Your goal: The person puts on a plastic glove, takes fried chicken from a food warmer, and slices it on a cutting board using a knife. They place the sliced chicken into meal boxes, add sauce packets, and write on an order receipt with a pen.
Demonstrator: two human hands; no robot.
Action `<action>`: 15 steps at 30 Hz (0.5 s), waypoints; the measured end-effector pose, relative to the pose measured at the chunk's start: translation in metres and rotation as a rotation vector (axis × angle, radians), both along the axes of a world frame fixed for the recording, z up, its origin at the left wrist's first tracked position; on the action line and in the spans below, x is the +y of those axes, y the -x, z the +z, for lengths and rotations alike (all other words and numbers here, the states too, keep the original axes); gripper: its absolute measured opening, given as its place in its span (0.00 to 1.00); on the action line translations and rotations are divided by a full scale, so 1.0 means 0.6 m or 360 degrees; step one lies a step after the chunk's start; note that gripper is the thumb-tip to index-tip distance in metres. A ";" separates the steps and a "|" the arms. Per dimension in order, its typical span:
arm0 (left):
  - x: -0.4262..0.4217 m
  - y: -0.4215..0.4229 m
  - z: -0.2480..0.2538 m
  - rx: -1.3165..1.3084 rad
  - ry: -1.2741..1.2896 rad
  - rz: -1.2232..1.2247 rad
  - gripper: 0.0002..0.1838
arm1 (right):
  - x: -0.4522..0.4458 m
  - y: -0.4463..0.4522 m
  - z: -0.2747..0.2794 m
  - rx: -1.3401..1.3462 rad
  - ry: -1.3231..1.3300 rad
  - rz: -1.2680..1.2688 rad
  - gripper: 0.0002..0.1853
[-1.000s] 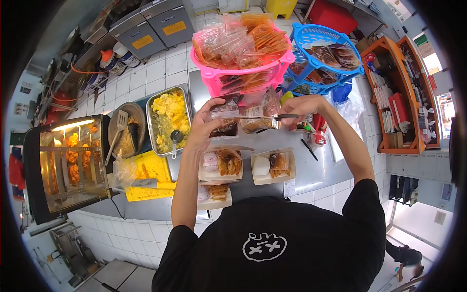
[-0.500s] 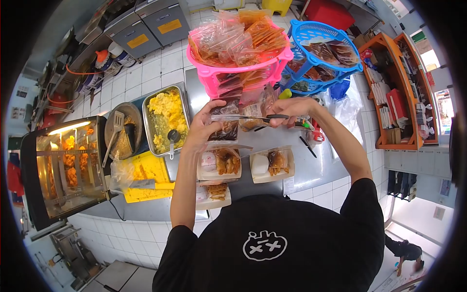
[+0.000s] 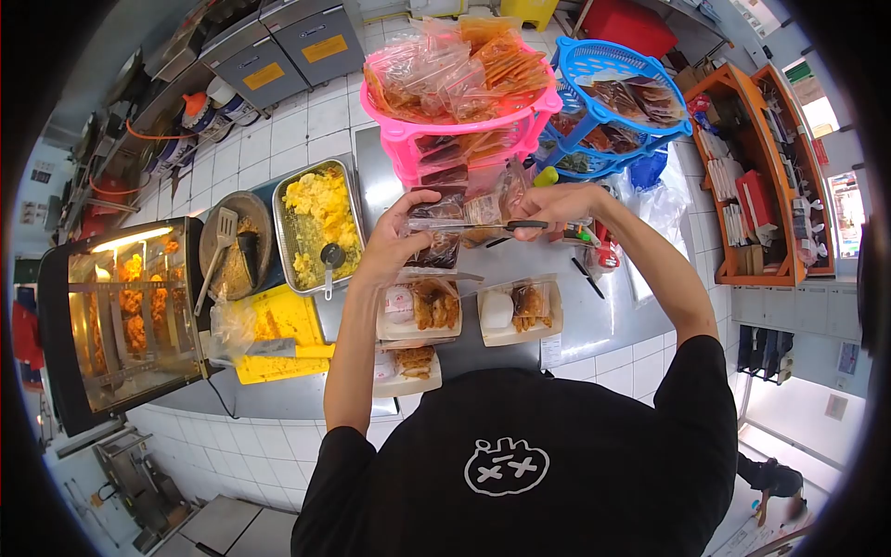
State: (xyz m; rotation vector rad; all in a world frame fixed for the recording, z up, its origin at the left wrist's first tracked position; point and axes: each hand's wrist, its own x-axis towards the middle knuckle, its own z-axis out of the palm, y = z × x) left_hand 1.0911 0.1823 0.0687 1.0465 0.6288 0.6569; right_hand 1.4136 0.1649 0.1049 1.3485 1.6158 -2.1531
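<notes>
My left hand (image 3: 397,239) pinches the edge of a clear plastic packet of dark sauce (image 3: 438,246) above the steel table. My right hand (image 3: 548,212) is closed around the black handles of scissors (image 3: 524,224); their blades lie across the top of the packet. Behind the scissors is another clear bag (image 3: 484,212) with light brown contents. Nearer my body, a food box (image 3: 419,310) and a second box (image 3: 520,313) hold fried pieces beside a white or wrapped mound. A third box (image 3: 406,370) is partly covered by my left forearm.
A pink basket (image 3: 459,135) and blue baskets (image 3: 608,121) of packets stand at the back. Left are a steel tray of yellow food (image 3: 320,227), a yellow board with a knife (image 3: 278,325) and a lit glass cabinet (image 3: 130,316). Another person (image 3: 775,483) is at far lower right.
The scissors and both hands stay close together over the packet, with only small shifts. The scissors' blades look nearer together than a second ago. The view has shifted slightly.
</notes>
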 end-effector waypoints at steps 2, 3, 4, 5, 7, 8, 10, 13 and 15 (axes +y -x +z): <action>0.001 0.000 -0.006 -0.0011 -0.0016 0.0005 0.30 | 0.001 -0.001 -0.001 -0.0022 -0.0020 0.0009 0.30; 0.001 -0.001 -0.007 -0.0017 -0.0026 0.0008 0.30 | 0.001 -0.002 -0.001 -0.0030 -0.0028 0.0006 0.30; 0.000 -0.002 -0.009 -0.0006 -0.0016 0.0025 0.30 | 0.001 -0.003 -0.002 -0.0038 -0.0037 0.0004 0.31; -0.005 -0.005 -0.007 0.0007 -0.0005 0.0040 0.30 | 0.002 -0.004 -0.004 -0.0007 -0.0016 0.0009 0.31; -0.009 -0.009 -0.010 0.0042 -0.0029 0.0065 0.30 | 0.003 -0.006 -0.012 0.0053 0.0028 0.0022 0.31; -0.010 -0.011 -0.014 0.0063 -0.0065 0.0074 0.31 | 0.002 -0.007 -0.017 0.0040 0.0080 -0.0010 0.31; -0.012 -0.012 -0.021 0.0078 -0.0117 0.0072 0.31 | -0.001 -0.009 -0.025 0.0017 0.0185 -0.0078 0.31; -0.016 -0.011 -0.021 0.0063 -0.0136 0.0051 0.31 | -0.005 -0.004 -0.022 0.0037 0.0187 -0.0067 0.31; -0.015 -0.008 -0.021 0.0060 -0.0112 0.0058 0.32 | -0.008 -0.003 -0.029 0.0061 0.0166 -0.0057 0.31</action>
